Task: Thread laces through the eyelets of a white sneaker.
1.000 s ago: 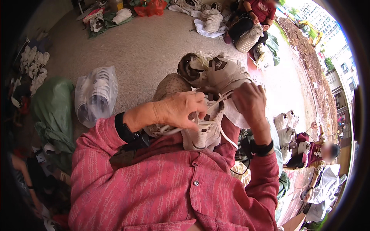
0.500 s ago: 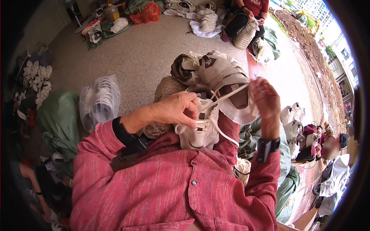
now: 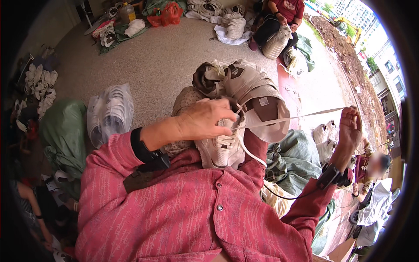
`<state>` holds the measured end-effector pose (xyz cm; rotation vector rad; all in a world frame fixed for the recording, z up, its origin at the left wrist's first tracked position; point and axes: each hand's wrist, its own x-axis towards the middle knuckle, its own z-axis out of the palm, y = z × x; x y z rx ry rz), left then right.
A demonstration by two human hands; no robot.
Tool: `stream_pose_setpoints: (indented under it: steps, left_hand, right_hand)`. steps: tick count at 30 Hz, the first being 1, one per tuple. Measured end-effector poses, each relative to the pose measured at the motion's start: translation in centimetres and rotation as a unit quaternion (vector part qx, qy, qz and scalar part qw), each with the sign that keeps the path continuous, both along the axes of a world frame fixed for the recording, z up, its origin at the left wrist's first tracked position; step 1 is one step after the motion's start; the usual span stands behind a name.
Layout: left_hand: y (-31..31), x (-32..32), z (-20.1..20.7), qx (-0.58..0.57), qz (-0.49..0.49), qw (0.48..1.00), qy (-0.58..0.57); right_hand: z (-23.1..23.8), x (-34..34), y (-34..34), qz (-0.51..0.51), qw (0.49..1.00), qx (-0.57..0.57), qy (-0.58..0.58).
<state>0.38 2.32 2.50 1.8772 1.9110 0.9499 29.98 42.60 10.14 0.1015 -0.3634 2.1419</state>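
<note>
A white sneaker (image 3: 218,150) rests in my lap, toe toward me, with laces partly threaded through its eyelets. My left hand (image 3: 207,118) is closed on its upper by the lace holes, thumb and fingers pinched together; the fingertips are partly hidden. Out to the right, my right hand (image 3: 350,124) grips the end of a white shoelace (image 3: 301,115), which stretches taut from the sneaker. Another loose lace end (image 3: 249,153) hangs over the sneaker's side. Just beyond lies a stack of beige sneakers (image 3: 253,87) with brown linings.
A plastic-wrapped bundle of shoes (image 3: 111,111) and a green sack (image 3: 65,135) stand left. Green cloth (image 3: 294,159) and a bundle of pale laces (image 3: 277,198) lie right. Another person (image 3: 286,17) sits at the far right with a shoe stack (image 3: 277,43).
My right hand has moved outward to the right, drawing the lace out longer. My left hand has shifted slightly and stays on the sneaker.
</note>
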Motion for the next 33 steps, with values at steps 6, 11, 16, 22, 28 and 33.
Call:
stream_pose_setpoints:
  steps: [6,11,16,22,28,33]
  left_hand:
    - [2.2,4.4,4.4,0.038,-0.168,0.973,-0.155]
    - [-1.4,4.4,10.0,0.037,-0.211,0.895,-0.390]
    - [-7.9,-0.1,13.1,0.242,-0.079,0.899,-0.356]
    - [-17.8,-5.8,14.4,0.394,-0.094,0.698,-0.591]
    - [-24.9,-7.4,13.2,0.409,-0.047,0.670,-0.618]
    - [-20.2,-4.7,9.0,0.285,0.211,0.875,-0.330]
  right_hand:
    - [8.5,-2.5,-12.2,0.075,0.963,0.251,0.062]
    - [4.1,-4.7,-13.0,0.098,0.964,0.231,-0.082]
    - [-7.0,-7.8,-19.6,0.015,0.801,0.453,-0.390]
    - [-12.1,-7.1,-23.7,0.226,0.612,0.523,-0.548]
    - [-11.0,-7.0,-24.2,0.224,0.599,0.556,-0.531]
    - [-11.6,-8.5,-23.6,-0.105,0.429,0.789,-0.428]
